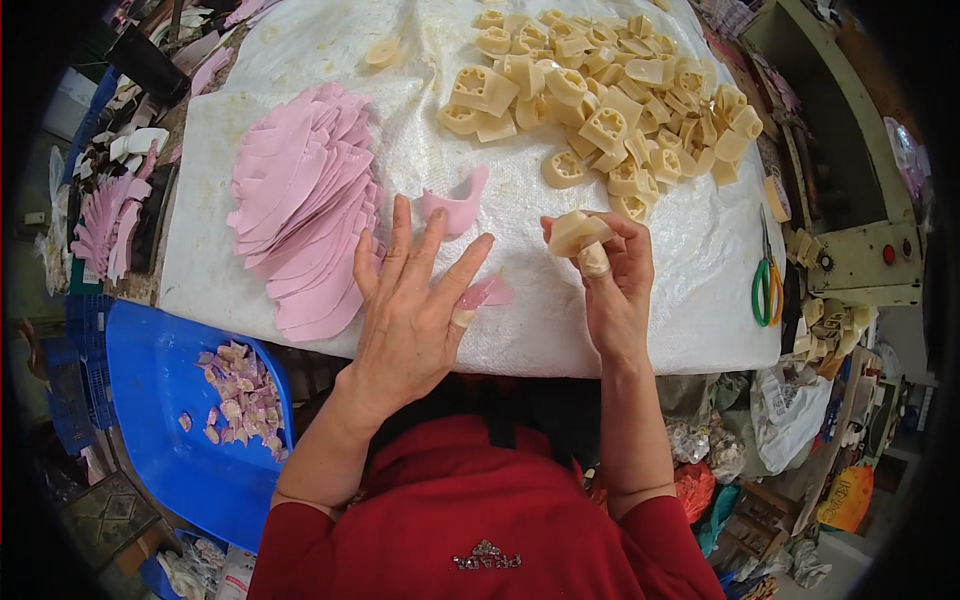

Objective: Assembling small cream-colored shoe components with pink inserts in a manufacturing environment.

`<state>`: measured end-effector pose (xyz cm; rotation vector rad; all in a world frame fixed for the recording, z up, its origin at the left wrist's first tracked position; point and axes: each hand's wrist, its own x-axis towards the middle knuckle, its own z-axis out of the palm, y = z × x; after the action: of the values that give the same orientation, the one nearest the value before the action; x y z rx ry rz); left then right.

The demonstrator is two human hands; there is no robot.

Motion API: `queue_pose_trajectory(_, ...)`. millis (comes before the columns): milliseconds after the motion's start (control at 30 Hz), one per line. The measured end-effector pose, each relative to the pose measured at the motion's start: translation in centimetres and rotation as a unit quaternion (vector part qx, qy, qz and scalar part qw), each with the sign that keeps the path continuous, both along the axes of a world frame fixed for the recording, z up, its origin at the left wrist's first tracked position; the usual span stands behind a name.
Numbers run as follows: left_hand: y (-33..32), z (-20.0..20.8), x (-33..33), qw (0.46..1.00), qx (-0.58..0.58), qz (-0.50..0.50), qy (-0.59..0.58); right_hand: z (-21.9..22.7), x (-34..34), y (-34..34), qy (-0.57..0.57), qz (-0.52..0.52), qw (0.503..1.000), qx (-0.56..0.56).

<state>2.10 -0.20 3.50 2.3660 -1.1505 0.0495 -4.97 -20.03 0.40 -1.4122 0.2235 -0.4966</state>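
Observation:
My left hand hovers over or rests on the white woven sheet, its fingers spread and the thumb tip wrapped in a pale covering. Next to its thumb lies a small glossy pink piece; I cannot tell whether they touch. Just beyond the fingertips is a curved pink piece. My right hand pinches a beige plastic shoe heel between its wrapped thumb and fingers. A fanned stack of pink cut pieces lies left of my left hand. Many beige shoe heels are heaped beyond my right hand.
A blue basin with pink and beige scraps stands low at the left. Scissors with green and orange handles lie at the sheet's right edge. One loose beige piece sits at the far side. A green-grey machine stands at the right.

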Motion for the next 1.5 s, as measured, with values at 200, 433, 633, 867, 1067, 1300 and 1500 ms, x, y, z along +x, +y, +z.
queue_pose_trajectory(200, -0.1, 0.0, 0.7, 0.999, 0.038, 0.012, -0.027, 1.2, 4.4, 2.6, -0.001, 0.062, 0.998, -0.03)
queue_pose_trajectory(433, 2.3, 0.9, 1.8, 0.993, -0.09, 0.056, -0.043, -0.2, 6.3, 2.8, 0.083, 0.062, 0.992, 0.065)
queue_pose_trajectory(633, 3.0, -0.9, -0.1, 0.82, -0.425, 0.061, 0.378, 0.6, 4.7, 2.7, 0.035, -0.001, 0.999, -0.029)
queue_pose_trajectory(867, 1.7, -1.9, -1.9, 0.662, -0.469, 0.07, 0.58, 0.6, 1.8, 0.6, -0.023, -0.089, 0.991, -0.094)
queue_pose_trajectory(1067, -0.3, -1.9, -2.8, 0.653, -0.474, 0.025, 0.59, 0.5, -1.3, -0.4, 0.008, -0.139, 0.989, -0.044)
queue_pose_trajectory(1300, -0.6, -2.4, -2.7, 0.636, -0.495, 0.019, 0.592, 3.9, -3.1, 3.7, -0.109, -0.015, 0.967, -0.229)
queue_pose_trajectory(1500, -0.8, -0.4, -3.9, 0.616, -0.486, -0.015, 0.619, 1.7, -1.9, 4.9, -0.206, -0.035, 0.911, -0.356)
